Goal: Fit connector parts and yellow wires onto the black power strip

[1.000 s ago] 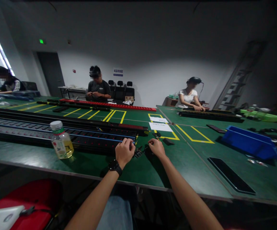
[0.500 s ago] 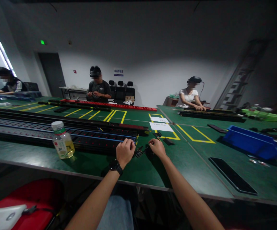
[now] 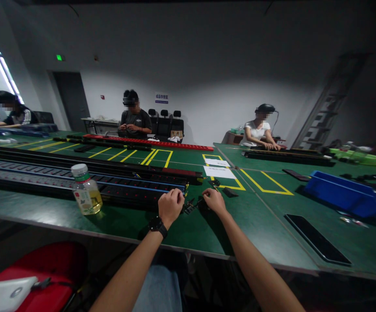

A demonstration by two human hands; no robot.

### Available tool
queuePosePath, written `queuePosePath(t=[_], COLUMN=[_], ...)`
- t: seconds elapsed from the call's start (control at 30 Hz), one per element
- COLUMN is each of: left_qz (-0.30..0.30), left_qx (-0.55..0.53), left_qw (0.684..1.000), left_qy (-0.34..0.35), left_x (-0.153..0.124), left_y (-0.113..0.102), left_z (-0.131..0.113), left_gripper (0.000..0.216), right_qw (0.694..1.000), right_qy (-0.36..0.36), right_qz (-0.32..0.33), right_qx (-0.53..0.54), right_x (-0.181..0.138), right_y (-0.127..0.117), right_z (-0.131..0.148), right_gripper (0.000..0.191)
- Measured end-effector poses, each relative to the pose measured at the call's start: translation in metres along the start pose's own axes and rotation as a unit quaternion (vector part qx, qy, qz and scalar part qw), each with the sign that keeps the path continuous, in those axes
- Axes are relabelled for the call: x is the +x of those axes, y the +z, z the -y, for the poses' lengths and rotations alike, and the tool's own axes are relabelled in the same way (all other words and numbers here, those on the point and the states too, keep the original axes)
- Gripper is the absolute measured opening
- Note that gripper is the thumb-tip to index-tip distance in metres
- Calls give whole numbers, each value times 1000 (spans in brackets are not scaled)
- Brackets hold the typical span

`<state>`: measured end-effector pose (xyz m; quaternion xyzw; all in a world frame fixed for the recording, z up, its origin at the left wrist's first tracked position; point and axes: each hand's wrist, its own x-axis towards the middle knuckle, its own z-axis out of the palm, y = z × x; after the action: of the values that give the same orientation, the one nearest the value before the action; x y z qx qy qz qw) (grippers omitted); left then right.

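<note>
My left hand (image 3: 171,206), with a black watch on its wrist, is curled into a fist at the right end of a long black power strip (image 3: 77,184) lying on the green table (image 3: 126,223). My right hand (image 3: 213,201) is closed in a pinch on a small black part (image 3: 192,204) just right of the strip's end. What the left fingers grip is hidden behind the knuckles.
A bottle of yellow drink (image 3: 85,190) stands left of my hands. A blue bin (image 3: 345,193) and a flat black panel (image 3: 318,238) lie to the right, white papers (image 3: 218,171) beyond. Three other people work at far tables. A red seat (image 3: 41,271) is below left.
Both hands stay at the strip's end with hardly any movement. The view has shifted slightly.
</note>
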<state>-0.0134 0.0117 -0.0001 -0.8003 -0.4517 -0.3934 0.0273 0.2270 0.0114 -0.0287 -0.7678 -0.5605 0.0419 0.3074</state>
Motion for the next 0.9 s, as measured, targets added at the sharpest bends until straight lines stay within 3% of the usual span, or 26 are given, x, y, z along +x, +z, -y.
queuePosePath(t=[0.9], left_qz=[4], left_qx=[-2], left_qw=[1000], left_qy=[2], left_x=[0], left_y=[2], left_z=[2], left_gripper=[25], right_qw=[1000], right_qy=[-10], right_qz=[2], right_qx=[-3], right_x=[1], right_y=[0], right_z=[-2], right_gripper=[24])
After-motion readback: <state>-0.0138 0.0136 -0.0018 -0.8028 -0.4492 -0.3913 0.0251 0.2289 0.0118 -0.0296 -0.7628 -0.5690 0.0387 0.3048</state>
